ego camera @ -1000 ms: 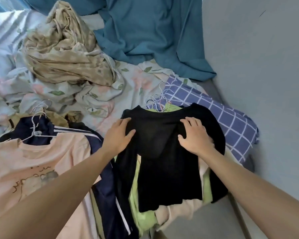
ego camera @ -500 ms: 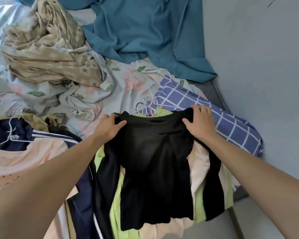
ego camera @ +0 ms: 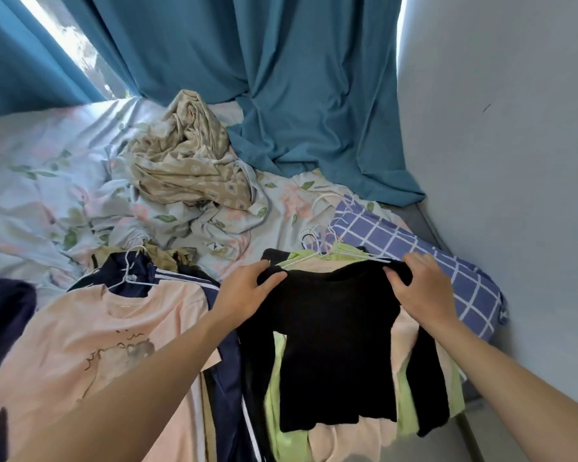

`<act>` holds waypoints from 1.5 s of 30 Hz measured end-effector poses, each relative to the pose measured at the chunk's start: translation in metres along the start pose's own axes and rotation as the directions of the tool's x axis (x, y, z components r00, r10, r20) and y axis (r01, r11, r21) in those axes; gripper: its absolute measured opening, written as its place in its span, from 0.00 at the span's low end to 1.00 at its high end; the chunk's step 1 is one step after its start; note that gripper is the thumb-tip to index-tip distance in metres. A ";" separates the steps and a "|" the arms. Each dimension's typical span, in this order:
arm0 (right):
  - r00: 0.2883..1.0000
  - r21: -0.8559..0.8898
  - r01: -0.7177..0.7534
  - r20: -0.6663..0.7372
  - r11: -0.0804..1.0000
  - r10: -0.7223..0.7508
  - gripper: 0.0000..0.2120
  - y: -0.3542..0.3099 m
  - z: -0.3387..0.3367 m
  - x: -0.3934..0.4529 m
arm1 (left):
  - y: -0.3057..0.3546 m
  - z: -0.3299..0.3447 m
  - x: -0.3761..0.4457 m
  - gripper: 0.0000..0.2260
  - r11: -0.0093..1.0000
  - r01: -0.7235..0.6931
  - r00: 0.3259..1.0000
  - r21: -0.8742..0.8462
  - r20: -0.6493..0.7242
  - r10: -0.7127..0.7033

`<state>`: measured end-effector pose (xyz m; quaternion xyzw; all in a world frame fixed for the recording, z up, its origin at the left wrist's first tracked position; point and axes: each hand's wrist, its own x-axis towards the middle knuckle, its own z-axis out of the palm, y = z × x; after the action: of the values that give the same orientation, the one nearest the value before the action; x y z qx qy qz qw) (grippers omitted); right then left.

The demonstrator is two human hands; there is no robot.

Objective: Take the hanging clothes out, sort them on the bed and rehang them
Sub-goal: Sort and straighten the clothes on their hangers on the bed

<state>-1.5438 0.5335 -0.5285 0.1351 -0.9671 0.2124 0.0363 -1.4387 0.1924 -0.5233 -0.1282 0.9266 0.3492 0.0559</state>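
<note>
Teal curtains (ego camera: pixel 281 78) hang behind a bed (ego camera: pixel 30 155) covered in a floral sheet, set against a pale wall (ego camera: pixel 498 128) on the right, and the bed serves as the sorting surface. A crumpled beige patterned cloth (ego camera: pixel 187 161) lies heaped near the middle, apart from the clothes. Nearer the person, two piles lie side by side, probably so kinds stay separate: on the left a peach T-shirt (ego camera: pixel 90 335) on a white hanger over a navy striped jacket (ego camera: pixel 221 378); on the right a black long-sleeved top (ego camera: pixel 331 345) spread over lime-green and pale pink garments, beside a blue checked pillow (ego camera: pixel 447 261). The left hand (ego camera: pixel 247 291) pinches the black top's left shoulder between curled fingers and thumb; the right hand (ego camera: pixel 421 288) grips its right shoulder likewise, seemingly to lay it flat and square. The T-shirt's dark print is a drawing with scrawled marks, not readable. No brand or label shows.
</note>
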 end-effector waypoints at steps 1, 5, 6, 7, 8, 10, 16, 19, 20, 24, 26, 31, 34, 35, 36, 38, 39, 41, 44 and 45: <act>0.999 -0.002 0.032 -0.015 0.999 -0.032 0.16 -0.019 -0.014 -0.009 | 0.002 -0.018 -0.023 0.22 1.000 0.003 1.000 -0.010 -0.018 -0.003; 0.990 -0.044 0.136 -0.022 0.990 -0.137 0.16 -0.111 -0.061 -0.049 | -0.014 -0.098 -0.122 0.22 0.996 0.030 0.995 -0.085 -0.094 -0.038; 0.987 -0.040 0.150 -0.045 0.988 -0.152 0.16 -0.139 -0.074 -0.059 | -0.019 -0.120 -0.146 0.22 0.995 0.029 0.992 -0.100 -0.118 -0.040; 0.982 -0.026 0.170 -0.080 0.985 -0.171 0.17 -0.169 -0.088 -0.071 | -0.023 -0.141 -0.171 0.21 0.993 0.022 0.989 -0.113 -0.145 -0.038; 0.975 -0.011 0.190 -0.114 0.982 -0.190 0.18 -0.199 -0.101 -0.084 | -0.027 -0.163 -0.195 0.19 0.992 0.012 0.984 -0.125 -0.173 -0.034; 0.954 -0.005 0.249 -0.173 0.968 -0.247 0.18 -0.259 -0.128 -0.110 | -0.029 -0.206 -0.244 0.10 0.989 -0.004 0.972 -0.148 -0.235 -0.031; 0.915 -0.015 0.361 -0.188 0.932 -0.358 0.09 -0.401 -0.181 -0.161 | -0.034 -0.321 -0.362 0.14 0.979 -0.025 0.888 -0.203 -0.455 -0.072; 0.905 0.035 0.422 -0.071 0.906 -0.419 0.10 -0.464 -0.182 -0.179 | -0.044 -0.352 -0.406 0.15 0.979 0.022 0.870 -0.203 -0.478 -0.118; 0.895 0.091 0.446 -0.014 0.890 -0.447 0.13 -0.486 -0.180 -0.187 | -0.049 -0.356 -0.419 0.15 0.978 0.042 0.864 -0.203 -0.485 -0.138; 0.841 0.482 0.402 0.142 0.778 -0.523 0.06 -0.576 -0.164 -0.230 | -0.070 -0.346 -0.458 0.16 0.962 0.120 0.868 -0.246 -0.444 -0.222; 0.875 0.675 0.219 0.183 0.705 -0.447 0.09 -0.613 -0.152 -0.247 | -0.080 -0.333 -0.470 0.19 0.939 0.145 0.855 -0.312 -0.439 -0.278; 0.954 0.844 -0.090 0.226 0.528 -0.198 0.24 -0.659 -0.128 -0.263 | -0.099 -0.310 -0.489 0.19 0.882 0.067 0.896 -0.467 -0.361 -0.259; 0.961 0.892 -0.230 0.272 0.390 -0.055 0.22 -0.665 -0.120 -0.260 | -0.113 -0.312 -0.490 0.19 0.860 0.060 0.898 -0.507 -0.348 -0.268; 0.957 0.897 -0.259 0.288 0.359 -0.028 0.22 -0.663 -0.120 -0.259 | -0.120 -0.313 -0.488 0.18 0.856 0.076 0.895 -0.511 -0.344 -0.285; 0.952 0.898 -0.282 0.305 0.337 -0.017 0.22 -0.660 -0.118 -0.256 | -0.127 -0.316 -0.486 0.17 0.856 0.091 0.892 -0.509 -0.341 -0.298; 0.941 0.909 -0.316 0.336 0.270 -0.028 0.24 -0.653 -0.120 -0.248 | -0.138 -0.323 -0.477 0.18 0.882 0.108 0.883 -0.458 -0.364 -0.297; 0.936 0.918 -0.329 0.349 0.221 -0.055 0.25 -0.650 -0.122 -0.243 | -0.141 -0.327 -0.471 0.17 0.903 0.107 0.877 -0.415 -0.389 -0.283; 0.916 0.923 -0.363 0.379 0.128 -0.133 0.26 -0.644 -0.126 -0.233 | -0.142 -0.334 -0.456 0.08 0.934 0.057 0.866 -0.354 -0.449 -0.222; 0.844 0.880 -0.473 0.462 0.028 -0.271 0.25 -0.632 -0.130 -0.218 | -0.142 -0.342 -0.425 0.10 0.961 -0.014 0.873 -0.275 -0.473 -0.122; 0.807 0.856 -0.517 0.493 0.017 -0.323 0.26 -0.628 -0.130 -0.214 | -0.141 -0.345 -0.414 0.13 0.972 -0.025 0.881 -0.235 -0.465 -0.090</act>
<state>-1.1629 0.0926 -0.1862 0.1043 -0.4980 0.7735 -0.3779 -1.0063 -0.0552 -0.2739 -0.2305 0.8623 0.4131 -0.1809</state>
